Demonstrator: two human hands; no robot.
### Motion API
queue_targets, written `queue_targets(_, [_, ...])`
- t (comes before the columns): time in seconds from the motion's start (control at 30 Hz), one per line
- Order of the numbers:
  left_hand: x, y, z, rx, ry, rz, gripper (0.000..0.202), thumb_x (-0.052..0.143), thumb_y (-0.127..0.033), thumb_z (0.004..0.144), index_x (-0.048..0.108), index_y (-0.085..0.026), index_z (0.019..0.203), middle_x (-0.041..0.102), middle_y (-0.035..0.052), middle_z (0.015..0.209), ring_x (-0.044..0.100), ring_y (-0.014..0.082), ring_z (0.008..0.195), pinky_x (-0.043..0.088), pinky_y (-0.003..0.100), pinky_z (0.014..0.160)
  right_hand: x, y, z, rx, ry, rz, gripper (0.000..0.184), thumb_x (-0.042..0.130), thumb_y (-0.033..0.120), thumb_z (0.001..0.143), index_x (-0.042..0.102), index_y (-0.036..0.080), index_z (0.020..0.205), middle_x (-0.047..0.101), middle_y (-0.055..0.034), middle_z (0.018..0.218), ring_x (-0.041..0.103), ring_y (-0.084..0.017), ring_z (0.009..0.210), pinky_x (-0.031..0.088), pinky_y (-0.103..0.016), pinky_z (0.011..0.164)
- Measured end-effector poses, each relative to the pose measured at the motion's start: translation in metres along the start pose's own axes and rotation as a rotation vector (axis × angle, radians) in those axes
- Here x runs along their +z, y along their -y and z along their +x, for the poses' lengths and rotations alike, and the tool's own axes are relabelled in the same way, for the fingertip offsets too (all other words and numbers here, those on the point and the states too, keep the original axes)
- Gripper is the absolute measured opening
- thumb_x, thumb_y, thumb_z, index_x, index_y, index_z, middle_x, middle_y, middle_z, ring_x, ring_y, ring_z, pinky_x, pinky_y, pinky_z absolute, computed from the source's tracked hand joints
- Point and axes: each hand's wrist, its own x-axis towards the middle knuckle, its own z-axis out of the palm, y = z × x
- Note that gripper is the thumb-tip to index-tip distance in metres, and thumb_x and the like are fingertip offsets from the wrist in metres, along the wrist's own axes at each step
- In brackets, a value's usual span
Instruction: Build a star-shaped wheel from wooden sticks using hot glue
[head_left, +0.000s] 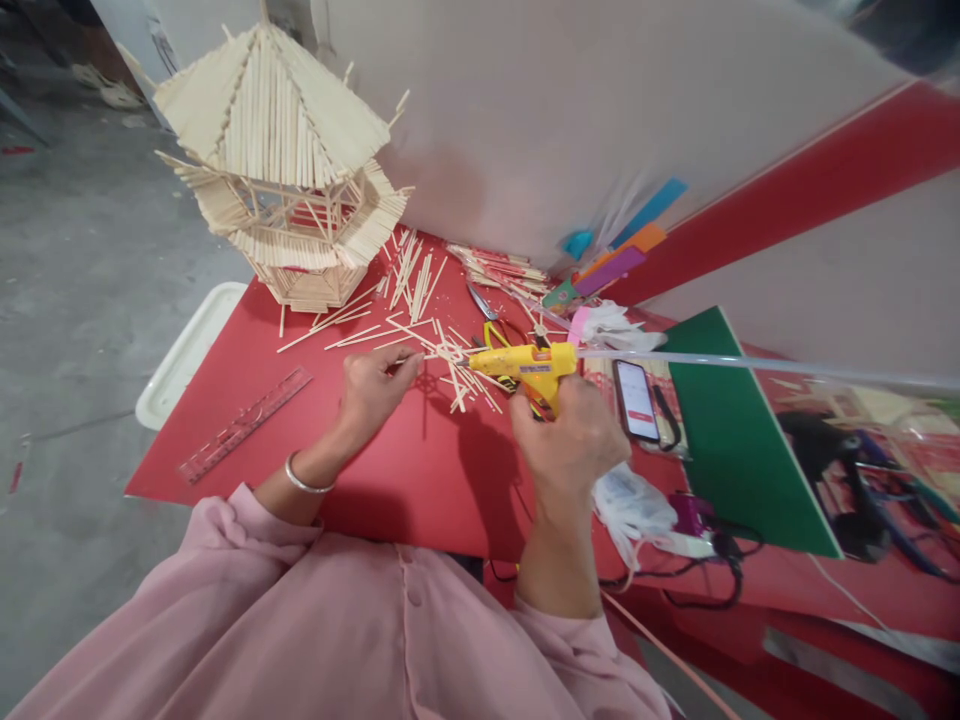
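Observation:
My right hand [566,435] is wrapped round the handle of a yellow glue gun [521,360], whose nozzle points left. A long clear glue stick [750,361] sticks out of its back end to the right. My left hand [379,390] pinches the end of a small piece made of thin wooden sticks [448,352], held above the red table top. The nozzle is at this piece; whether they touch I cannot tell. Loose wooden sticks [469,390] lie below and behind it. A pagoda-like model of wooden sticks [277,130] stands at the back left.
A clear ruler [246,425] lies at the table's left. Yellow-handled pliers [491,325] lie behind the glue gun. On the right are a phone [636,400], a green board [739,440], plastic bags [634,510] and cables. A wall rises behind the table.

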Motion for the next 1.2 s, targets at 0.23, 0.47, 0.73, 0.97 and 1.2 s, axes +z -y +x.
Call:
queue_targets(0.23, [-0.0010,-0.0024,-0.0002,-0.047,0.025,0.011,0.026,0.064,-0.034,0.087,0.074,-0.018,0.070,0.069,-0.0018,0.059,0.061,0.0101,0.053,0.044,0.020,0.055,0.0027,-0.0009,-0.0006,-0.044,-0.043,-0.007,0.026,0.057,0.042,0.087,0.067,0.019,0.091,0.057,-0.0044,0.073,0.051,-0.020,0.069,0.030,-0.031,0.058])
queue_targets(0.47, [-0.0011,-0.0051,-0.0002,-0.056,0.033,-0.003,0.025,0.063,-0.033,0.087,0.073,-0.019,0.068,0.070,-0.0015,0.059,0.062,0.0107,0.055,0.044,0.021,0.056,0.0033,-0.0002,-0.0004,-0.086,-0.092,-0.040,0.024,0.057,0.041,0.088,0.067,0.019,0.092,0.060,-0.0043,0.074,0.052,-0.019,0.068,0.030,-0.031,0.058])
queue_targets(0.73, [-0.0007,-0.0034,-0.0009,-0.053,0.041,-0.001,0.026,0.063,-0.033,0.087,0.074,-0.018,0.070,0.070,-0.0009,0.060,0.062,0.0109,0.056,0.045,0.021,0.057,0.0029,-0.0021,-0.0009,-0.075,-0.047,-0.015,0.026,0.056,0.041,0.088,0.067,0.019,0.092,0.058,-0.0044,0.074,0.051,-0.020,0.070,0.030,-0.031,0.059])
queue_targets(0.97, [0.0000,-0.0032,-0.0017,-0.061,0.054,0.007,0.025,0.063,-0.034,0.088,0.074,-0.018,0.071,0.071,-0.0008,0.061,0.063,0.0111,0.057,0.044,0.021,0.058,0.0019,-0.0007,-0.0007,-0.050,-0.045,0.013,0.024,0.056,0.040,0.088,0.067,0.019,0.091,0.058,-0.0042,0.075,0.050,-0.019,0.069,0.029,-0.031,0.059])
queue_targets(1.2, [-0.0004,-0.0027,-0.0017,-0.054,0.057,0.011,0.027,0.062,-0.036,0.088,0.073,-0.018,0.070,0.070,-0.0004,0.060,0.063,0.0117,0.057,0.045,0.022,0.058,0.0003,-0.0012,0.0002,-0.056,-0.029,0.027,0.022,0.056,0.037,0.087,0.067,0.019,0.090,0.056,-0.0043,0.074,0.049,-0.019,0.069,0.030,-0.031,0.059])
